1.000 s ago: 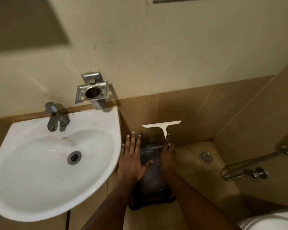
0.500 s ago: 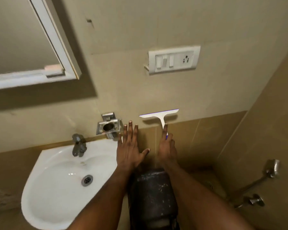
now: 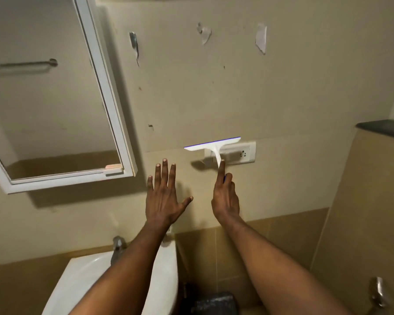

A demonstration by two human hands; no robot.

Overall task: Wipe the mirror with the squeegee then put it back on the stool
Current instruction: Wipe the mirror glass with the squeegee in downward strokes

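Head view: right hand (image 3: pixel 225 196) is wrapped around the handle of the white squeegee (image 3: pixel 213 146), index finger stretched along the stem, other fingers curled on the grip. Squeegee is raised, blade uppermost and roughly level, thin blue strip along its top edge; it sits in front of the wall, covering part of the white switch-and-socket plate (image 3: pixel 243 153) just beyond the fingertips. Left hand (image 3: pixel 163 196) is empty, palm facing away, fingers spread and thumb out, level with the right hand and just to its left, not touching it or the squeegee. Mirror (image 3: pixel 55 98) in a white frame (image 3: pixel 105 87) hangs up and to the left of the left hand, well apart from the blade; a towel bar shows reflected in it. Below the forearms: white sink (image 3: pixel 77 280) with a metal tap (image 3: pixel 117 246) under the left arm, and the dark top of the stool (image 3: pixel 214 303) low between the two arms. A metal fitting (image 3: pixel 379 292) is on the side wall, low right of the right arm.
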